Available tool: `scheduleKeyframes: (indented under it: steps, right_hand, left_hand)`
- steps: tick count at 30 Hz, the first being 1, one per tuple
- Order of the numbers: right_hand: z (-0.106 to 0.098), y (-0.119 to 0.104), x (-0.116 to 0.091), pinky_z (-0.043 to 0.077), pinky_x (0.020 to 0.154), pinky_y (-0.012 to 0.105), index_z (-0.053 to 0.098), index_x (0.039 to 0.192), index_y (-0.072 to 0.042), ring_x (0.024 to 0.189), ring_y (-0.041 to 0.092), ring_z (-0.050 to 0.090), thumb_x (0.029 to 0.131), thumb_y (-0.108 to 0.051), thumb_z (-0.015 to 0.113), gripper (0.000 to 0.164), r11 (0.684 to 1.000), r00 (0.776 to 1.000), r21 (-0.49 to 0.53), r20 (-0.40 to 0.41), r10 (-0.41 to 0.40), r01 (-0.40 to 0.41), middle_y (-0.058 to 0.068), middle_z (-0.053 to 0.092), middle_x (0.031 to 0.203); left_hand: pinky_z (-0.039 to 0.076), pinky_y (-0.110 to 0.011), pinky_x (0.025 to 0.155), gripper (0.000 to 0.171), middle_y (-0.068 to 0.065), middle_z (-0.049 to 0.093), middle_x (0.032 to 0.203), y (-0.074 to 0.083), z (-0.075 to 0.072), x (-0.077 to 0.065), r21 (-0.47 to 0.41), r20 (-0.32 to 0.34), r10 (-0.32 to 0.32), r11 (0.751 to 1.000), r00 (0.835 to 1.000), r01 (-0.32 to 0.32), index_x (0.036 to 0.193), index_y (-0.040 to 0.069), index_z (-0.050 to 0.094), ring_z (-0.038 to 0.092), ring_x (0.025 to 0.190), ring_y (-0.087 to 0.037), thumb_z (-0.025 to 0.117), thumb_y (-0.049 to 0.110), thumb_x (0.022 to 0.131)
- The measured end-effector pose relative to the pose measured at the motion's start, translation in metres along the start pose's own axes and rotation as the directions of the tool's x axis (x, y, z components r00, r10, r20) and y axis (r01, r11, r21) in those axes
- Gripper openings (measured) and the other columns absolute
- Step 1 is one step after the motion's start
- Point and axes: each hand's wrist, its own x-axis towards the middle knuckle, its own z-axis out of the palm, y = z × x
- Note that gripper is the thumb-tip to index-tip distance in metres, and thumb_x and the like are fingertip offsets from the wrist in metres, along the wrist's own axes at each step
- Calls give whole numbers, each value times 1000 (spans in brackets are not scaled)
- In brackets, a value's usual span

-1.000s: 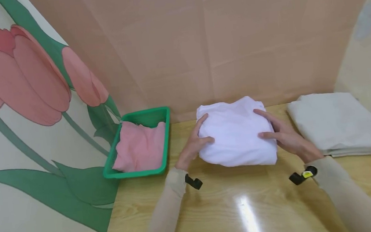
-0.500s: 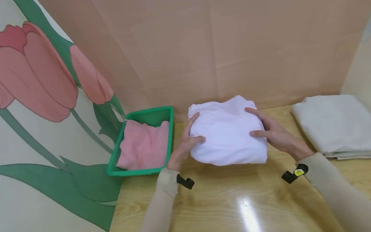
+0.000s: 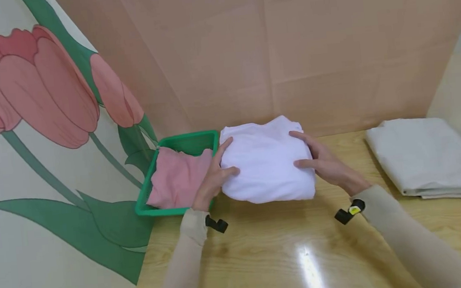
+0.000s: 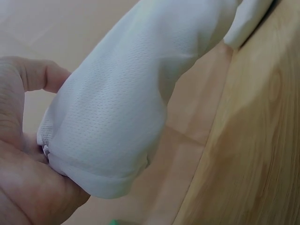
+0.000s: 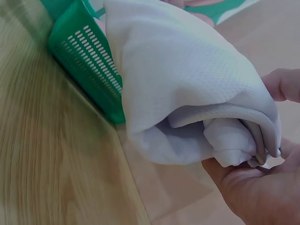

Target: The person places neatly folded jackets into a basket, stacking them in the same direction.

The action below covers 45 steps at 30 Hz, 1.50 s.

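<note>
A folded white cloth (image 3: 266, 161), perhaps a garment of fine mesh fabric, hangs above the table between both hands. My left hand (image 3: 214, 177) grips its left edge, thumb on the near face and fingers partly behind. On the opposite edge my right hand (image 3: 326, 160) holds it the same way. In the right wrist view the folded layers of the white cloth (image 5: 187, 79) show at its end. Just left of it stands a green basket (image 3: 143, 206) with pink cloth (image 3: 177, 176) inside; my left hand overlaps the basket's right side in the head view.
A flat folded stack of whitish cloth (image 3: 433, 158) lies on the wooden table (image 3: 272, 250) at the right. A brown-pink sheet (image 3: 223, 62) covers the back, and a wall painted with tulips (image 3: 45, 96) rises at the left.
Both hands have carried the white cloth leftward, closer to the green basket. The view has shifted slightly; basket and stack stay on the table.
</note>
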Motion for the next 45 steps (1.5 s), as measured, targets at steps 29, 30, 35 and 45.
scheduleKeyframes:
  steps: [29, 30, 35, 45]
  right_hand:
    - [77, -9, 85, 28, 126, 61, 30, 169, -25, 156, 35, 27, 97, 4, 67, 87, 998, 998, 8, 31, 63, -64, 9, 9, 179]
    - [81, -8, 88, 29, 126, 61, 29, 169, -27, 155, 35, 28, 97, 3, 67, 87, 997, 997, 21, 40, 67, -68, 8, 9, 178]
    - [106, -10, 108, 34, 123, 62, 29, 169, -30, 153, 36, 31, 97, 4, 66, 88, 994, 995, 83, 72, 70, -76, 7, 9, 178]
    - [137, -6, 131, 34, 123, 63, 29, 169, -30, 156, 36, 27, 98, 8, 63, 87, 986, 992, 136, 94, 84, -97, 4, 3, 180]
  left_hand:
    - [36, -58, 109, 87, -6, 20, 171, 14, -106, -19, 122, -124, -32, 991, 992, 47, 160, 40, 46, 24, 148, -38, 64, -4, 87]
    - [37, -58, 109, 86, -7, 20, 171, 15, -111, -20, 140, -135, -35, 989, 990, 54, 160, 39, 46, 24, 148, -39, 64, -4, 87]
    - [39, -49, 103, 86, -14, 27, 164, 18, -139, -24, 178, -208, -13, 983, 978, 51, 161, 28, 49, 30, 140, -37, 63, -6, 84]
    - [35, -49, 108, 83, -10, 35, 168, 18, -171, -32, 115, -275, -63, 989, 959, 97, 159, 27, 53, 34, 140, -35, 61, -10, 85]
